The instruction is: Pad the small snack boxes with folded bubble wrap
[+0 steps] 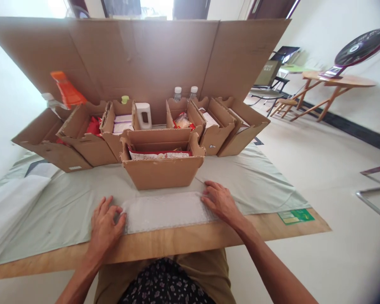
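Observation:
A sheet of clear bubble wrap (167, 211) lies flat along the table's front edge. At its left end, my left hand (107, 223) pinches the edge between thumb and forefinger, the other fingers stretched out. My right hand (221, 202) is at the opposite end, thumb and fingers closed on the corner of the wrap. Just beyond the sheet stands a cardboard bin (164, 174) holding flat packets with a red edge (161, 155).
Behind stand several cardboard bins (95, 147) with goods, a white jug (144, 116), an orange bottle (68, 90) and a tall cardboard panel (145, 59). White sheeting (12, 207) lies at left; a green card (296, 216) is on the table's right corner.

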A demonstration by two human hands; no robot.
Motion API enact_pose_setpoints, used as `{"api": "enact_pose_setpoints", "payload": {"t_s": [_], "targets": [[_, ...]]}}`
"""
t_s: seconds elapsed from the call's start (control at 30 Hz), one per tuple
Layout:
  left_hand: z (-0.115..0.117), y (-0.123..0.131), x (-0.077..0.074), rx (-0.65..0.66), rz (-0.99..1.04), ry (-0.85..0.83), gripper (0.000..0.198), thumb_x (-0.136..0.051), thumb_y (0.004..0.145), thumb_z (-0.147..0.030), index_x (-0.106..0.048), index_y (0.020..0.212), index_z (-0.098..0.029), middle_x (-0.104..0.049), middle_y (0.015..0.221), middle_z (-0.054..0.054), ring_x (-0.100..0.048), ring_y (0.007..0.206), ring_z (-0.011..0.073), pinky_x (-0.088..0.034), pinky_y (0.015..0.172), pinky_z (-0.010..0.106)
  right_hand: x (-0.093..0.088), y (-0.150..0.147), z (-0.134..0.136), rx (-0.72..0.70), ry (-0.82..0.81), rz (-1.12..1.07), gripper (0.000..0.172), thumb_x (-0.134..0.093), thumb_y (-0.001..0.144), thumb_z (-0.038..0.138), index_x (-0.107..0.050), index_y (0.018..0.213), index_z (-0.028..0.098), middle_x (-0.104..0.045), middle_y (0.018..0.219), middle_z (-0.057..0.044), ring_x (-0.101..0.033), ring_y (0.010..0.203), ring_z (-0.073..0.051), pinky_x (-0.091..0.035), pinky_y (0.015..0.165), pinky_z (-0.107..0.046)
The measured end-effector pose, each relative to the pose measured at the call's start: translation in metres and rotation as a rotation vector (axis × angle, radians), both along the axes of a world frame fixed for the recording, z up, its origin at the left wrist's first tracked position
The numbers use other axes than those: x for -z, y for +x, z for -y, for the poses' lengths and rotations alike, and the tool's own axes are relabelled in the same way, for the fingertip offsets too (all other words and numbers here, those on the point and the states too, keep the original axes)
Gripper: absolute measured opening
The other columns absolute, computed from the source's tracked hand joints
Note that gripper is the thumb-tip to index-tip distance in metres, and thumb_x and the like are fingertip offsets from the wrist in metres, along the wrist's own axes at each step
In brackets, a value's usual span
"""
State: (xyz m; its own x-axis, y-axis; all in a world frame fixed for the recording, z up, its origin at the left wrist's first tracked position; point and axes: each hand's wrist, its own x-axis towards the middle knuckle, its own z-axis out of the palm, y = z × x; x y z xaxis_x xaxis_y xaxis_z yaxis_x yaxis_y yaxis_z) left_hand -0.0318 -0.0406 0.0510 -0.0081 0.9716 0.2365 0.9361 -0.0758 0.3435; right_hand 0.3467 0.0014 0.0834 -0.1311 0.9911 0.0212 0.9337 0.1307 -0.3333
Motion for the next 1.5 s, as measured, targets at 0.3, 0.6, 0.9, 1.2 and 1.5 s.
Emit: {"api": "enact_pose_setpoints", "payload": {"t_s": [0.3, 0.6, 0.9, 1.2, 1.5], "targets": [[-0.024, -0.057, -0.055, -0.092, 0.317, -0.140, 0.053, -0.053, 0.084, -0.050, -0.056, 0.126, -0.019, -0.067, 0.074, -0.001, -0.066, 0.070, 0.0207, -0.050, 0.071, 0.032, -0.020, -0.041, 0.067, -0.035, -0.309, -0.627, 0.039, -0.058, 0.087, 0.036, -0.056, 0.122, 0.021, -0.068, 0.087, -0.003, -0.064, 0.077, -0.021, -0.049, 0.073, -0.034], [-0.113, -0.062, -0.070, 0.077, 0.118, 0.046, 0.056, -0.060, 0.081, -0.031, -0.056, 0.134, -0.014, -0.065, 0.128, 0.017, -0.057, 0.123, 0.0326, -0.041, 0.108, 0.050, 0.021, -0.169, 0.096, -0.104, -0.554, -1.020, 0.054, -0.059, 0.086, 0.031, -0.057, 0.140, 0.026, -0.065, 0.098, -0.005, -0.059, 0.080, -0.019, -0.052, 0.078, -0.036], [0.071, -0.030, -0.017, 0.387, 0.939, -0.291, 0.055, -0.040, 0.099, -0.056, -0.050, 0.144, -0.027, -0.070, 0.123, 0.010, -0.064, 0.118, 0.0269, -0.050, 0.101, 0.042, -0.004, -0.168, 0.072, -0.064, -0.852, -1.424, 0.037, -0.074, 0.080, 0.049, -0.074, 0.107, 0.022, -0.069, 0.090, -0.003, -0.059, 0.077, -0.015, -0.047, 0.071, -0.028], [0.046, -0.018, -0.006, -0.213, 0.565, -0.110, 0.062, -0.050, 0.093, -0.041, -0.040, 0.148, -0.013, -0.066, 0.080, 0.001, -0.064, 0.073, 0.0204, -0.052, 0.078, 0.036, 0.007, -0.222, 0.017, 0.093, -0.835, -1.591, 0.072, -0.081, 0.074, 0.044, -0.050, 0.135, 0.021, -0.066, 0.119, -0.012, -0.066, 0.103, -0.024, -0.052, 0.059, -0.024], [0.039, -0.017, -0.004, -0.202, 0.374, -0.009, 0.059, -0.048, 0.094, -0.035, -0.040, 0.149, -0.014, -0.063, 0.072, -0.003, -0.060, 0.060, 0.0169, -0.049, 0.065, 0.029, 0.018, -0.223, 0.025, 0.047, -0.748, -1.562, 0.071, -0.077, 0.080, 0.037, -0.043, 0.141, 0.026, -0.063, 0.126, -0.012, -0.067, 0.108, -0.023, -0.055, 0.063, -0.026]]}}
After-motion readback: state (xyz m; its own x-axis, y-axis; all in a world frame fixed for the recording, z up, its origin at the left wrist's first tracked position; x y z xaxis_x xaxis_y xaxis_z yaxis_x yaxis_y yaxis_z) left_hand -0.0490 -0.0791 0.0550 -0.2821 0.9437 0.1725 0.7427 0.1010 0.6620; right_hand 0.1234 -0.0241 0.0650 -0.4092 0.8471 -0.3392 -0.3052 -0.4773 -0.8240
